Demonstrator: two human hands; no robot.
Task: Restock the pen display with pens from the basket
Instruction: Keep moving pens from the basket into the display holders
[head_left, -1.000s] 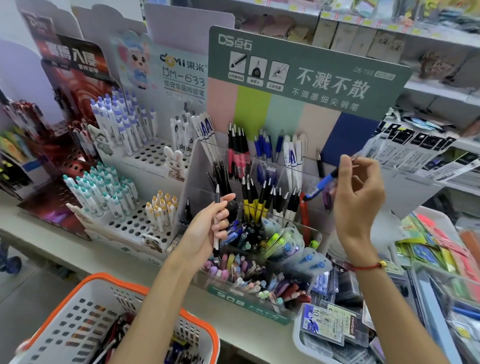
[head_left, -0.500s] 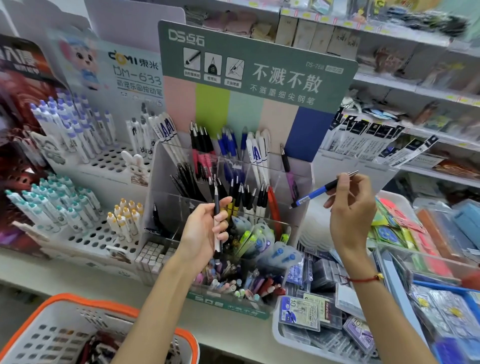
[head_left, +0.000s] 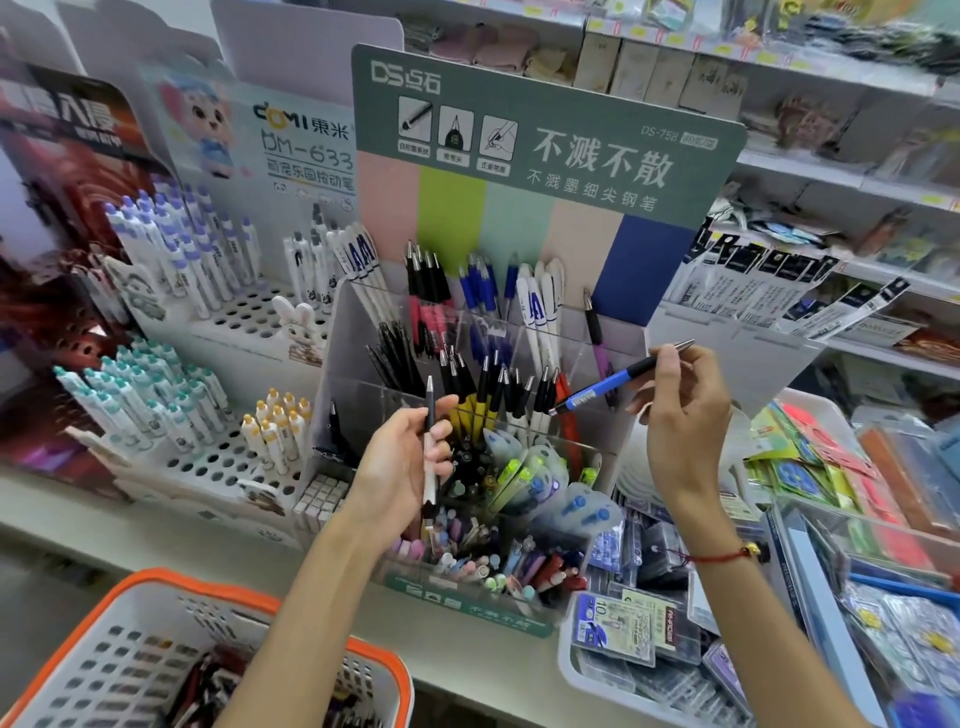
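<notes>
A clear tiered pen display (head_left: 332, 374) with a green header card stands on the counter, its compartments filled with black, pink, blue and white pens. My left hand (head_left: 400, 462) grips a black-and-white pen (head_left: 429, 457) upright in front of the display's middle tier. Over the display's right side, my right hand (head_left: 680, 410) pinches a blue pen (head_left: 602, 387) by its silver end, tip pointing down-left. The white basket (head_left: 93, 649) with an orange rim sits at the bottom left, with several pens inside.
White peg-hole pen stands (head_left: 244, 317) with several capped pens fill the left of the counter. A white tray (head_left: 571, 670) of refill packs lies at the lower right. Shelves of stationery (head_left: 857, 322) run along the right and back.
The view has shifted right then slightly back left. My right hand has lowered the blue pen a little toward the display's right side. My left hand keeps its pen in place.
</notes>
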